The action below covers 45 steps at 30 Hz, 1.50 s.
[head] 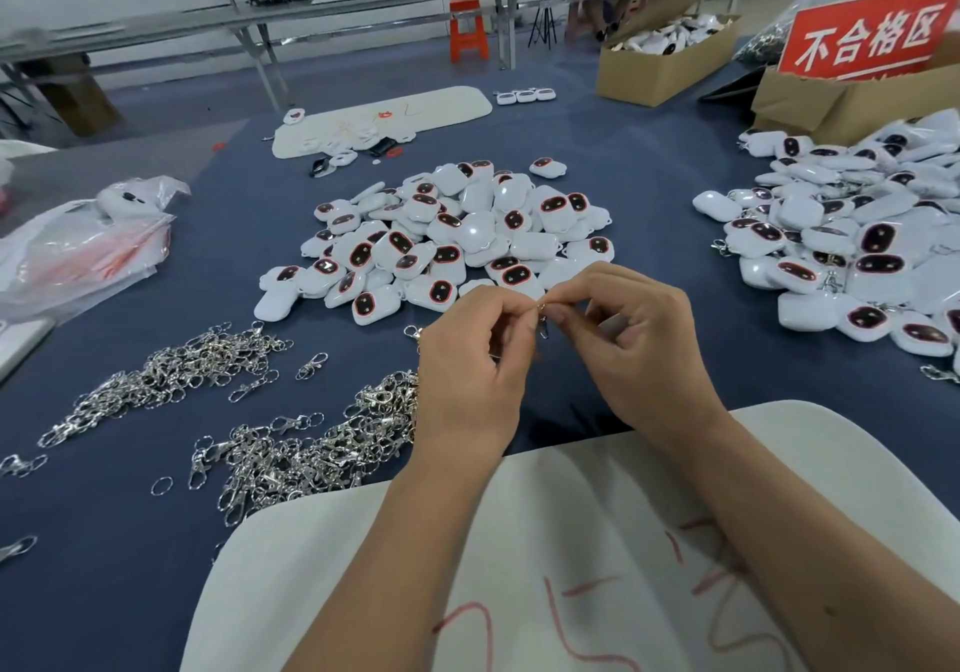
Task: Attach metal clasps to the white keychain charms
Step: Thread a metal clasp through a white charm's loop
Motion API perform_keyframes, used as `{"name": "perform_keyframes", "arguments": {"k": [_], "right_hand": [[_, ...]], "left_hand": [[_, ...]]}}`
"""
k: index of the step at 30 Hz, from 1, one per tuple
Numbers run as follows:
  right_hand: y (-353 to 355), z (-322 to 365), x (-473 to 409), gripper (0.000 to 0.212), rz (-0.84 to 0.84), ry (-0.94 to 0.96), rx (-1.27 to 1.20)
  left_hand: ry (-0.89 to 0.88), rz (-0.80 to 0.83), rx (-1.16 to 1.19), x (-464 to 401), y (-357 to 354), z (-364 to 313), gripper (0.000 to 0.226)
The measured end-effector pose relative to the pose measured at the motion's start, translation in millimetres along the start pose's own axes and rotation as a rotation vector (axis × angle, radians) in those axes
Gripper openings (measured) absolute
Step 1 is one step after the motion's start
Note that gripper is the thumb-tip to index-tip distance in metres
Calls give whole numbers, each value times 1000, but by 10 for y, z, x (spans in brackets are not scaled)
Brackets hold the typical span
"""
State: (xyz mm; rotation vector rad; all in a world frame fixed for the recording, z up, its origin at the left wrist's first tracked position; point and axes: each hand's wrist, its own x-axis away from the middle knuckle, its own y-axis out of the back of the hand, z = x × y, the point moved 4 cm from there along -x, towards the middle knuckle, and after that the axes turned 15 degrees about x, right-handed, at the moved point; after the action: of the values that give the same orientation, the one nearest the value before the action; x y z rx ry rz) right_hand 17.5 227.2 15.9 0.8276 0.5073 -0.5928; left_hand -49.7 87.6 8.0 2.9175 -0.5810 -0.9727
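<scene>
My left hand [475, 354] and my right hand [641, 339] meet fingertip to fingertip over the blue table, both pinching one small metal clasp [542, 319] that hangs down between them. A heap of white charms with dark oval faces [457, 235] lies just beyond my hands. Loose silver clasps are spread in two heaps at the left: one far left [171, 375] and one under my left wrist [322, 443]. Whether a charm is tucked in my right palm is hidden.
A second heap of white charms [852, 250] fills the right side, some with clasps. A white foam pad [519, 557] lies under my forearms. Plastic bags [78, 250] sit left; cardboard boxes [660, 63] and a red sign [867, 37] stand back right. Another pad [384, 118] lies farther off.
</scene>
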Motion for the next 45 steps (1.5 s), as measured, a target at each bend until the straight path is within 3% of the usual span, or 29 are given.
{"name": "perform_keyframes", "arguments": {"k": [7, 11, 19, 22, 24, 25, 27, 29, 35, 45], "right_hand": [[-93, -36, 49, 19, -34, -224, -244], [-146, -23, 62, 21, -11, -258, -373], [-223, -126, 57, 13, 63, -380, -369], [-218, -251, 56, 33, -47, -542, -381], [-212, -331, 51, 26, -111, -641, -478], [-213, -364, 50, 20, -106, -682, -530], [-229, -422, 54, 36, -53, -720, -553], [-220, -444, 57, 40, -39, -713, -485], [-180, -388, 57, 11, -81, -651, -424], [-185, -273, 8, 11, -39, -525, -105]], "left_hand": [[12, -50, 29, -7, -37, -56, 10], [27, -73, 67, 5, -36, -74, 10], [-1, -91, -58, -7, -10, -68, 8], [-14, -36, -146, -15, 2, -46, 11], [3, 32, -204, -13, -8, -15, 13], [17, 63, -223, -9, -16, 1, 13], [51, 111, -229, 0, -35, 24, 14], [76, 138, -214, 8, -51, 34, 14], [87, 139, -207, 10, -55, 26, 10], [24, 255, -257, 10, -115, -15, 11]]}}
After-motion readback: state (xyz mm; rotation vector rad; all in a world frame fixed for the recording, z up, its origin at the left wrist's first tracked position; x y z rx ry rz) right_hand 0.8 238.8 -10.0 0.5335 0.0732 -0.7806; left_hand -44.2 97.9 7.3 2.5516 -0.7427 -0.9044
